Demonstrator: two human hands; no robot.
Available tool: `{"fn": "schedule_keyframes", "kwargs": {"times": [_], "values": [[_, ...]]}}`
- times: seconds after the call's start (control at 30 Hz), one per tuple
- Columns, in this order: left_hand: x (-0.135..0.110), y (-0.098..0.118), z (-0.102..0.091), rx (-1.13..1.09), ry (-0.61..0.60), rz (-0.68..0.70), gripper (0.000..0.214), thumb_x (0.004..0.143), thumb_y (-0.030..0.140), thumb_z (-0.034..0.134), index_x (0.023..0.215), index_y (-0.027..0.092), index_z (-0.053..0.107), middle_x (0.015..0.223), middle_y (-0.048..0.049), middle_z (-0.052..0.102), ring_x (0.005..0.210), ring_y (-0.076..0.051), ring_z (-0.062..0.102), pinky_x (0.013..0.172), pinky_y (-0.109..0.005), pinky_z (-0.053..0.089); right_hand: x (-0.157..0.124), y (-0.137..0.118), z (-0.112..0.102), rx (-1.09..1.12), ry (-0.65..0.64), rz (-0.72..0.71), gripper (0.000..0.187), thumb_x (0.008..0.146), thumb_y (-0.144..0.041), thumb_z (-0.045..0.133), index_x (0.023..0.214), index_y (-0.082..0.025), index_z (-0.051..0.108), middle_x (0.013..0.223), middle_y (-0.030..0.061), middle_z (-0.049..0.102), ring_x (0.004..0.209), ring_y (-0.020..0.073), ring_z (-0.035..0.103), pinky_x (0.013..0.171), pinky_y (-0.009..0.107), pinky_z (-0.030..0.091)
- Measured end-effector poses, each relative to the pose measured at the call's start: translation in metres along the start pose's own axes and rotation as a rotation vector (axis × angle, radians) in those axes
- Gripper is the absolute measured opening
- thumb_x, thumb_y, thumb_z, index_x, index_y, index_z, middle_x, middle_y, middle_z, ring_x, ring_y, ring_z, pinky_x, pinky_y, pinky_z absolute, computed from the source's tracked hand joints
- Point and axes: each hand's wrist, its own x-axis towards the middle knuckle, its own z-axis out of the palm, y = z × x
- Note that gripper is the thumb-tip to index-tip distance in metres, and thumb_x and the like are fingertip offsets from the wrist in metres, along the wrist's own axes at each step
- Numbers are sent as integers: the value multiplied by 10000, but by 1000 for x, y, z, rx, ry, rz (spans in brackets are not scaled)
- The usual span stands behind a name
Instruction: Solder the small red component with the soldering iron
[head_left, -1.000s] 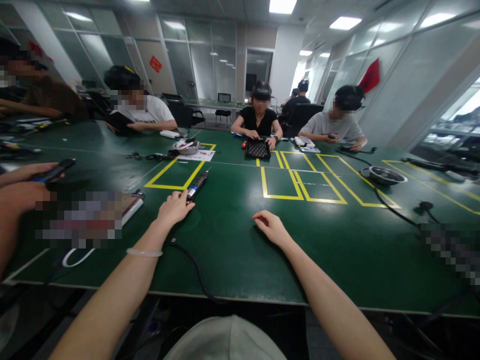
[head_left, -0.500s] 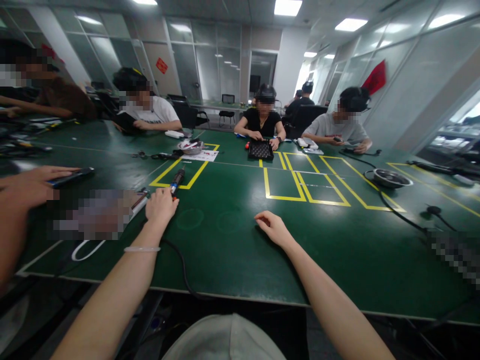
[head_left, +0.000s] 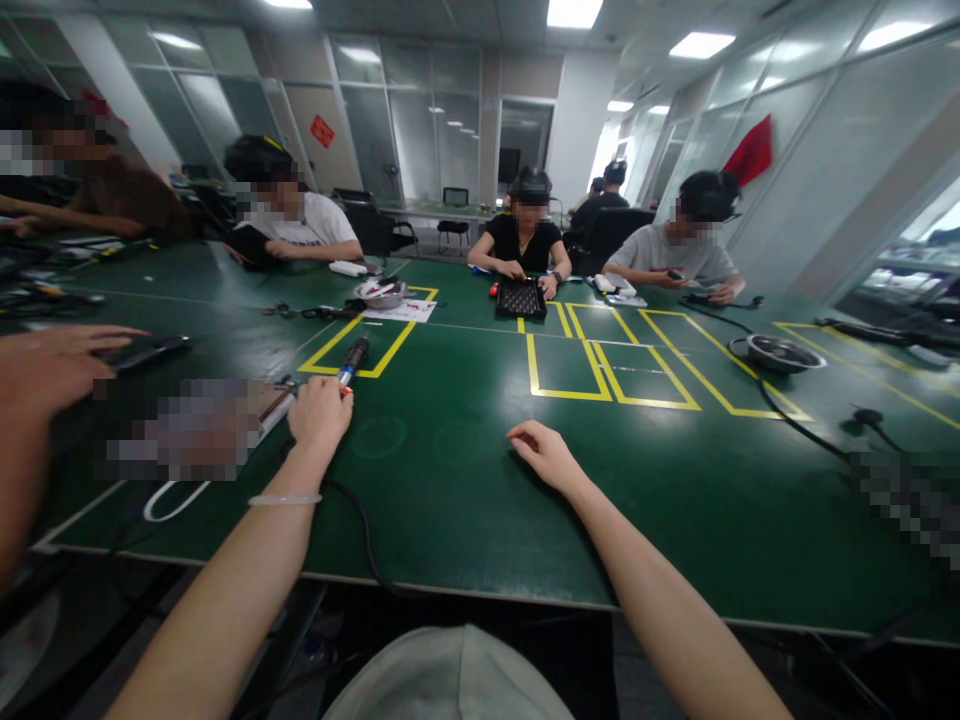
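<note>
"Where's the tool (head_left: 350, 364)?"

"In my left grip (head_left: 321, 412), low over the counter (head_left: 465, 540). My fingers are closed round its near end. The far end reaches over the yellow tape (head_left: 395, 348) box."

"And your right grip (head_left: 544, 455)?"

"It rests on the counter, half curled. I see nothing in it, but my palm is hidden, so I can't tell for sure."

"How should you hold the tool?"

"Snug, not squeezy. And keep the black cord (head_left: 366, 535) loose, so nothing tugs."

"What's it like?"

"Long and round, like a fat pen, with shiny silver, some blue and a dark end. The counter is green, flat and smooth."
</note>
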Motion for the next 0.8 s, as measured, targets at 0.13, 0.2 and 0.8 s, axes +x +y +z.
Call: {"fn": "schedule_keyframes", "kwargs": {"times": [0.13, 0.2, 0.8], "values": [[-7, 19, -7, -151, 83, 133, 340, 924, 373, 396, 1109, 166, 591, 1109, -132, 617, 1013, -279, 571, 805, -360, 436, 1, 0, 0, 9, 0, 6, 165, 878, -230, 534, 959, -179, 668, 826, 31, 640, 696, 142, 558, 668, 263, 426], [-15, 39, -13, -294, 16, 263, 305, 924, 384, 421, 1086, 198, 601, 1046, -76, 652, 939, -231, 603, 782, -319, 439, 1, 1, 0, 16, 1, 7, 169, 877, -234, 534, 962, -179, 671, 821, 29, 642, 694, 143, 559, 668, 264, 426], [-102, 165, -25, -661, -346, 955, 313, 971, 330, 397, 1177, 231, 611, 1006, -43, 613, 924, -156, 591, 800, -252, 456, 2, 5, 3, 250, -96, 141, 327, 904, -455, 514, 813, -163, 631, 692, 11, 641, 635, 133, 581, 636, 243, 440]]}}
